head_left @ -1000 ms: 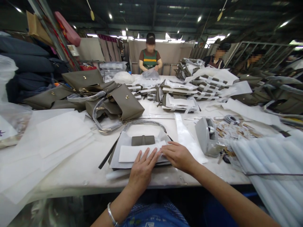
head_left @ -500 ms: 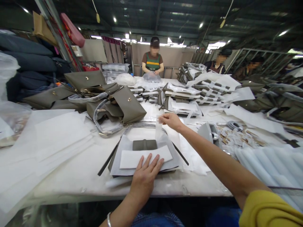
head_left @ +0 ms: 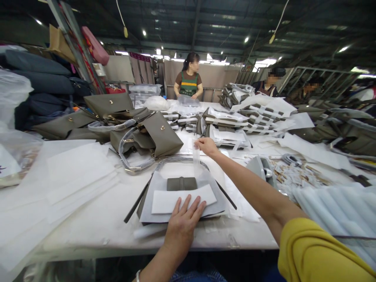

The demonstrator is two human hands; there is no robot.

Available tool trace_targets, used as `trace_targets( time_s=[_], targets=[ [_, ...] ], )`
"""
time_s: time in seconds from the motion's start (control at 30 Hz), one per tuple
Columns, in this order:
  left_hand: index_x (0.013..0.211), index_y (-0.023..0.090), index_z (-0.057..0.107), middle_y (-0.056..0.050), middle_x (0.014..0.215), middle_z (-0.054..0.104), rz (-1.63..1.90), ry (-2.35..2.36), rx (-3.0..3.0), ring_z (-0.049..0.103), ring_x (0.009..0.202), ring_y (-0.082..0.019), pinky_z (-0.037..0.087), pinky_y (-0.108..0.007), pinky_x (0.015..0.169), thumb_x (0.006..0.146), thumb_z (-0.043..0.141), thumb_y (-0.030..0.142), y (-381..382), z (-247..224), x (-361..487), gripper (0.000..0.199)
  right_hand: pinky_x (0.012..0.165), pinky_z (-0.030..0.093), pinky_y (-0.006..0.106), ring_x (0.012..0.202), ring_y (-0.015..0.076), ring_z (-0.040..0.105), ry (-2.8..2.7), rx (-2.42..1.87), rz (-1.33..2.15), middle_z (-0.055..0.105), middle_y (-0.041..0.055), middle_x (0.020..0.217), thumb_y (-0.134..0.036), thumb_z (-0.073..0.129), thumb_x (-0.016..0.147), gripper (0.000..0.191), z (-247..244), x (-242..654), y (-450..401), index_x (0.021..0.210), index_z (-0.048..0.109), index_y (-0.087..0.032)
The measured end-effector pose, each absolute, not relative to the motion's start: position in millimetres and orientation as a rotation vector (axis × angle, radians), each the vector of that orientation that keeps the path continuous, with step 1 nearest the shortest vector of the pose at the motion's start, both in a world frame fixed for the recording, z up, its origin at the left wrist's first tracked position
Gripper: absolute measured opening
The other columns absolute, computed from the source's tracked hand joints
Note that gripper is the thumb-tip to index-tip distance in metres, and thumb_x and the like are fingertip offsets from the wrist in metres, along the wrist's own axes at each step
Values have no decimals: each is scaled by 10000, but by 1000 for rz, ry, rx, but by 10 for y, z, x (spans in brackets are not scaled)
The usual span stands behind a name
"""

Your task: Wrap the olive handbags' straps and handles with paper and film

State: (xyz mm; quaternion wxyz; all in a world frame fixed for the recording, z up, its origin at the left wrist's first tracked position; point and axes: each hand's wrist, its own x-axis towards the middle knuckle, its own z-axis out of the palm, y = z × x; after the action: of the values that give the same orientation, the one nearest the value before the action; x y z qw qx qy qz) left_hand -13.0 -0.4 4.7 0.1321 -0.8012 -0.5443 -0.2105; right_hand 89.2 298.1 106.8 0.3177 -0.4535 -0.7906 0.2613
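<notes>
In front of me a grey-green handbag lies flat on the table under a thin white sheet, its wrapped handle pointing away from me. A folded white foam strip rests across it, just below a grey-green flap with a narrow band. My left hand lies flat with spread fingers on the foam strip and the bag's near edge. Above the bag's far side, my right hand pinches the top of a strip of clear film, which hangs down toward the bag.
More handbags are heaped at the back left. Wrapped bags are stacked at the back. A grey tape dispenser stands to the right, beside scattered small pieces. White sheets lie left. A person stands across the table.
My head view has shifted slightly. My right hand still pinches the film strip, and my left hand stays on the foam. The person across has turned their head aside.
</notes>
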Motion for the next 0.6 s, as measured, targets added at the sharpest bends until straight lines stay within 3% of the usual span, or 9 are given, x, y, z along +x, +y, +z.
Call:
trace_targets(
  time_s=[0.27,0.37,0.5,0.6],
  targets=[
    [1475,272,387,43,1508,428,-643,-1612,-2354,400,1390,-259,352,-503,1126,898,382,30,-7,42,-123,626,874,522,256,931,168,709,-2232,-830,536,766,-5,972,-226,624,904,139,1394,1349,1643,911,764,-221],
    [1445,214,429,7,1494,457,-694,-1629,-2344,386,1399,-252,326,-502,1145,924,375,54,-12,33,-117,548,894,533,271,920,158,713,-2336,-734,443,762,-6,999,-210,607,927,162,1208,1591,1102,1009,742,-243],
    [1450,139,401,-33,1459,506,-772,-1660,-2325,400,1390,-228,295,-476,1166,918,374,47,-26,40,-98,541,1012,495,370,997,170,696,-2463,-636,249,745,21,1065,-144,504,965,248,845,1783,717,1106,689,-231],
    [1488,166,345,-11,1488,468,-765,-1691,-2333,397,1392,-214,294,-462,1167,906,370,28,-33,69,-89,599,1046,476,428,1109,200,657,-2506,-589,112,721,44,1143,-101,465,958,287,639,1832,624,1142,659,-207]
  ],
)
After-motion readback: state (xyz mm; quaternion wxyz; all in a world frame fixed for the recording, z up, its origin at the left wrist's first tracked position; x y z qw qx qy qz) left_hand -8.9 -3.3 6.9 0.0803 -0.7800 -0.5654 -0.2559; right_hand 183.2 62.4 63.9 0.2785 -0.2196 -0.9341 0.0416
